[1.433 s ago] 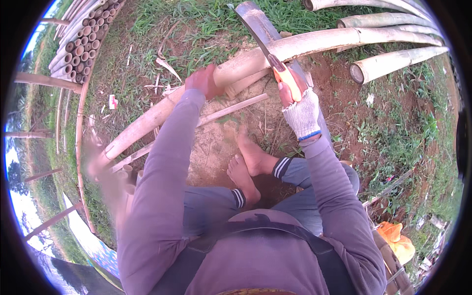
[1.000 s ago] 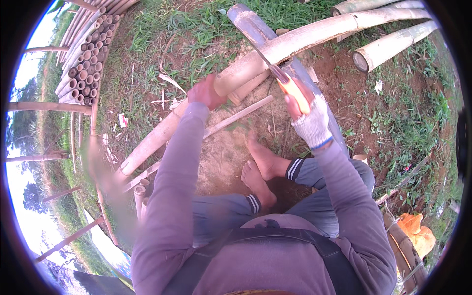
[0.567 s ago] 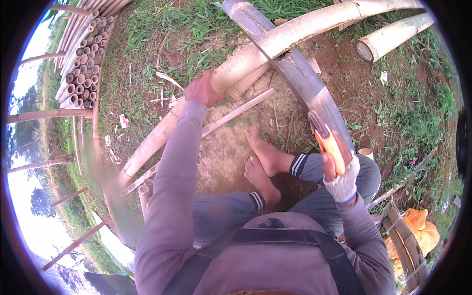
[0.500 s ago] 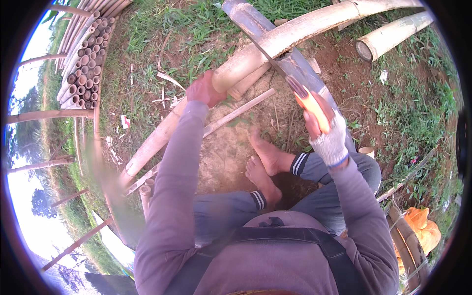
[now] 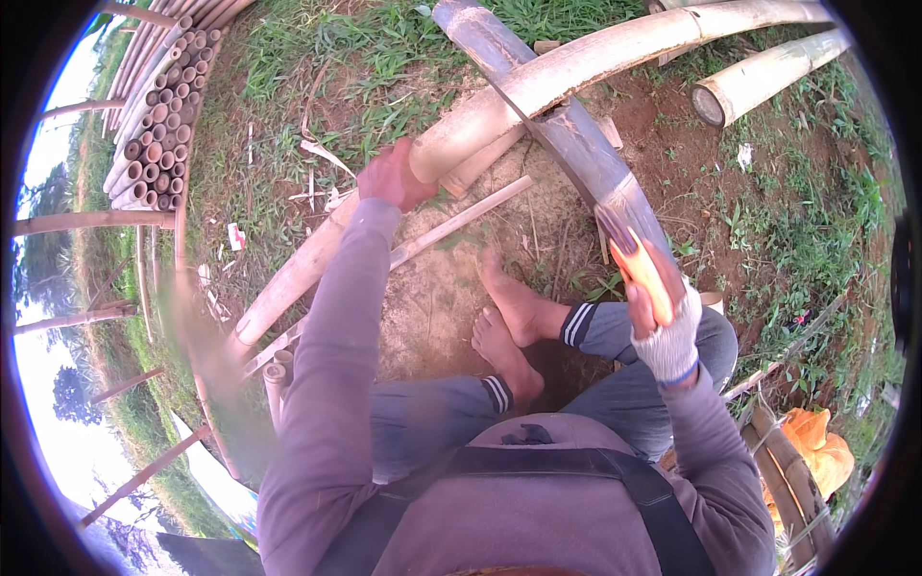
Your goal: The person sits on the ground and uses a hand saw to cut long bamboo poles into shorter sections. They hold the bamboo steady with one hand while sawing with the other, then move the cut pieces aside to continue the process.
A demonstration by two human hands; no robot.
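Seems, by judgement, to be at the sawing step, mid-stroke rather than setting up. Clasps the pale bamboo pole point(image 5: 480, 128) with the bare left hand point(image 5: 394, 177), with that grip clamped around it and its fingertips hidden. Holds an orange-handled saw point(image 5: 638, 265) in the partly gloved right hand point(image 5: 665, 305), also with a firmly closed grip, near the right knee point(image 5: 709, 348). Has the blade point(image 5: 570, 175) across the pale bamboo pole, right by its crossing over a grey bamboo pole point(image 5: 588, 141), apparently a support. Cannot tell the depth of the cut. Has the pale bamboo pole running slantwise from lower left to upper right, beyond the bare feet point(image 5: 514, 309), with a thin bamboo strip point(image 5: 466, 218) on the ground in between. Calls next, most likely, for a push away from the body along the same line, without twisting the blade, while pinning the pole against rolling.
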